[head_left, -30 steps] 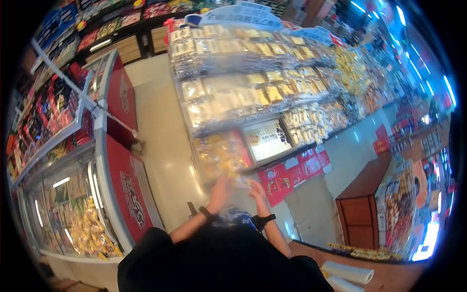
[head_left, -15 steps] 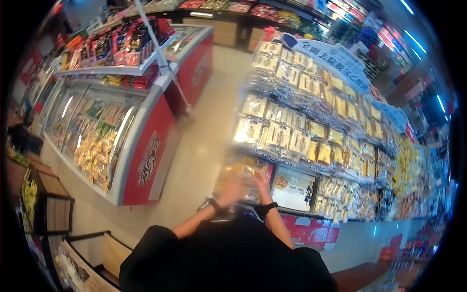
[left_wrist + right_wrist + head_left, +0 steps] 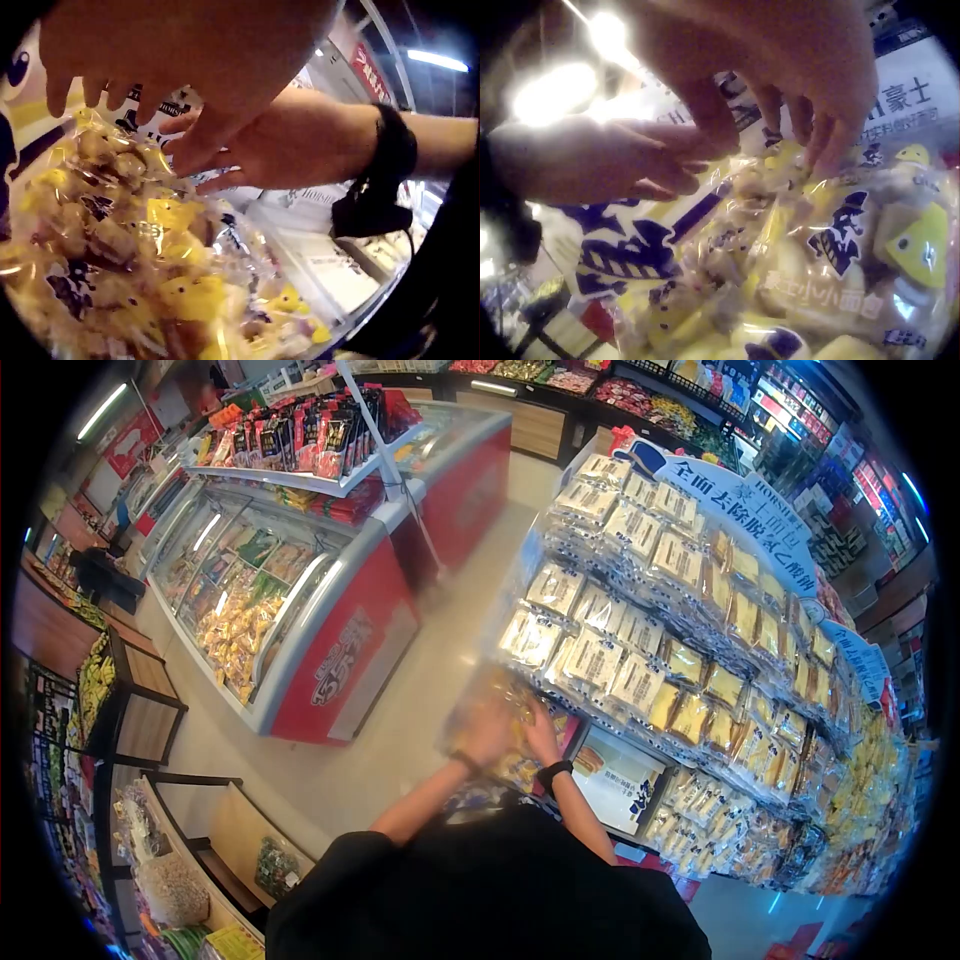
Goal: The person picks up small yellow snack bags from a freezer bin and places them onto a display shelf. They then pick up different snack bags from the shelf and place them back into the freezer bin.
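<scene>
Head view: the left hand [image 3: 485,732] and right hand [image 3: 541,734] are at clear bread bags [image 3: 840,262], beside stacked white packages [image 3: 592,660]. Both hands have fingers parted, pointing downward in their wrist views; whether either pinches film cannot be determined.

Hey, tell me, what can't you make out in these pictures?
- Left hand's fingers: blurred in head view.
- Right hand's upper part: cut off by right wrist view's top edge.
- Whatever is behind the bright lights: lost in glare, right wrist view.
- Labels on back shelves: too small, head view.
</scene>
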`<state>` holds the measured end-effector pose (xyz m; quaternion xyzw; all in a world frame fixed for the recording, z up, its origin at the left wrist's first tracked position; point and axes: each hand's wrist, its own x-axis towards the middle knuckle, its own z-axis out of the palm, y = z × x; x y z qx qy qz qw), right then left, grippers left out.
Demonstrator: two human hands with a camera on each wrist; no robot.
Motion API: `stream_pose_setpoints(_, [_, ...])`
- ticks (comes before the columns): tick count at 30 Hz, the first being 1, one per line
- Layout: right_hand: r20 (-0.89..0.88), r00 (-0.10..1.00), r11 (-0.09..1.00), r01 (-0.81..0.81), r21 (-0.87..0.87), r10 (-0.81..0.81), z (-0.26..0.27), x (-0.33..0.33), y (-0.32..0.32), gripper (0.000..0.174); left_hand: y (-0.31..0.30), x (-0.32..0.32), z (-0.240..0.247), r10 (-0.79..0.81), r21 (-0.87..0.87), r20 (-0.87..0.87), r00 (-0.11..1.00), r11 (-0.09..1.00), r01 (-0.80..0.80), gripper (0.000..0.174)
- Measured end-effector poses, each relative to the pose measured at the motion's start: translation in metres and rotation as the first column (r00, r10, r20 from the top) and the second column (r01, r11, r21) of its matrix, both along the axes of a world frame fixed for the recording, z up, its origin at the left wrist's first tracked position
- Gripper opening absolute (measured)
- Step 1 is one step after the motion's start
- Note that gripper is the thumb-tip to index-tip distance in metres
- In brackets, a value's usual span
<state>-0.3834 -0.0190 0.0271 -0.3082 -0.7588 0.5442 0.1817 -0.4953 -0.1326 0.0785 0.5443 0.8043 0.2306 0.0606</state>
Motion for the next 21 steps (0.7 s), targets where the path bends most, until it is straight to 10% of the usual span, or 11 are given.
stream_pose_setpoints(3, [0.032, 0.999, 0.947, -0.002, 0.322, -0.009, 0.009, 0.001, -0.01, 0.061, 0.001, -0.002, 0.001, -0.009, 0.003, -0.057, 0.998, 1.0, 0.01, 0.057])
stream_pose_setpoints(9, [0.192, 0.981, 0.967, -0.066, 0.246, 0.018, 0.064, -0.003, -0.014, 0.056, 0.005, -0.007, -0.025, 0.065, -0.102, -0.118, 0.991, 0.992, -0.077, 0.056])
stream_pose_setpoints(14, [0.149, 0.988, 0.913, -0.024, 0.408, -0.041, 0.057, 0.004, -0.035, 0.042, -0.017, 0.0, -0.021, -0.03, 0.019, 0.155, 0.987, 0.999, 0.027, 0.052])
stream_pose_setpoints(16, [0.162, 0.987, 0.919, -0.075, 0.388, 0.012, 0.047, 0.013, -0.048, 0.035, -0.044, -0.003, -0.028, -0.184, 0.116, 0.32, 0.929, 0.981, 0.154, 0.052])
stream_pose_setpoints(18, [0.2, 0.959, 0.973, -0.17, -0.156, 0.199, 0.034, 0.024, -0.064, 0.029, -0.077, -0.006, -0.025, -0.38, 0.258, 0.458, 0.804, 0.922, 0.289, 0.048])
stream_pose_setpoints(21, [0.176, 0.912, 0.929, -0.361, -0.086, 0.37, 0.037, 0.02, -0.104, 0.019, -0.144, -0.028, -0.028, -0.287, 0.029, 0.68, 0.674, 0.93, 0.367, 0.039])
